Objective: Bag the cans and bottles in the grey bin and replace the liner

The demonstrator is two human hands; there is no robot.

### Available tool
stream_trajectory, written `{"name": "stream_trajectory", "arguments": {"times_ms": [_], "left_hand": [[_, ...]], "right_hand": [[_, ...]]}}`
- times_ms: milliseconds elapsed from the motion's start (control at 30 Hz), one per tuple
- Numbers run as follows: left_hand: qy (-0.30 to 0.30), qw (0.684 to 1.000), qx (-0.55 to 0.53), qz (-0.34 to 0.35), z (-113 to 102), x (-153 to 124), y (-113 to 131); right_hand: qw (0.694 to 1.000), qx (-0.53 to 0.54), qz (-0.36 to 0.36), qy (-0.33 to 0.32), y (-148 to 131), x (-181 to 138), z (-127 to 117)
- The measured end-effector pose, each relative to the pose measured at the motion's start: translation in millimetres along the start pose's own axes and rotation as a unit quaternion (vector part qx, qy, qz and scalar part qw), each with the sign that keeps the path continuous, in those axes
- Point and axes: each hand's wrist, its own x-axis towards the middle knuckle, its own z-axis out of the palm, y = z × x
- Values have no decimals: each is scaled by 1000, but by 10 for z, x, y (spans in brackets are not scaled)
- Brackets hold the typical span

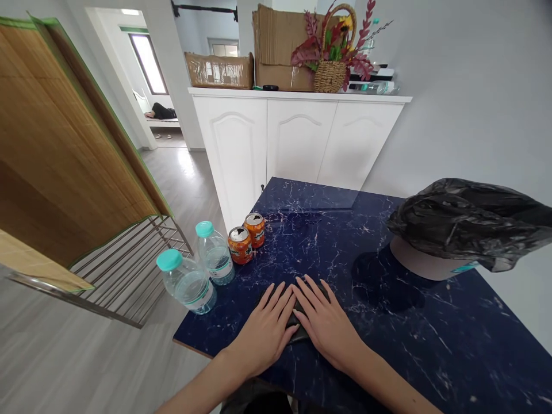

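Fingers point(316, 291) of left hand point(264, 330) and right hand point(330, 325) lie flat, slightly spread, over a black item point(298, 336) on the desk point(388, 333). A leftward sweep could topple the bottles point(193, 287) near its edge.

The left hand point(265, 333) and right hand point(328, 328) lie over a flat black thing point(301, 334), covering so much of it that I can't tell what it is. The 2 forearms point(207, 382) run off the bottom of my view. A black bag point(466, 215) drapes over the bin point(416, 257), hiding its rim and inside; the bag's end is cut off at the right, as is the table point(457, 333). The small print on the 2 bottles point(194, 287) can't be read. Farther back, a wall point(176, 66) hides part of a person point(163, 111) lying down.
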Motion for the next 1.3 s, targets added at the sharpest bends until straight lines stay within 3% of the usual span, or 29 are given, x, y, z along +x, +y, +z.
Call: {"name": "stream_trajectory", "arguments": {"times_ms": [333,1000,1067,1167,1233,1300], "left_hand": [[-22,998,-51,-23,-25,-62,-32],[-10,992,-124,-11,-141,-126,-92],[-3,989,-147,-21,-191,-189,-145],[19,978,-190,-79,-242,-319,-247],[34,964,-229,-127,-252,-396,-307],[53,945,-276,-166,-253,-441,-346]], "right_hand": [[1000,25,8,-3,65,-98,130],[993,108,15,-54,94,-98,54],[988,139,38,-58,189,-90,12],[973,175,143,-52,386,-92,-56],[956,205,196,-74,495,-102,-114],[940,250,202,-115,539,-114,-186]]}}
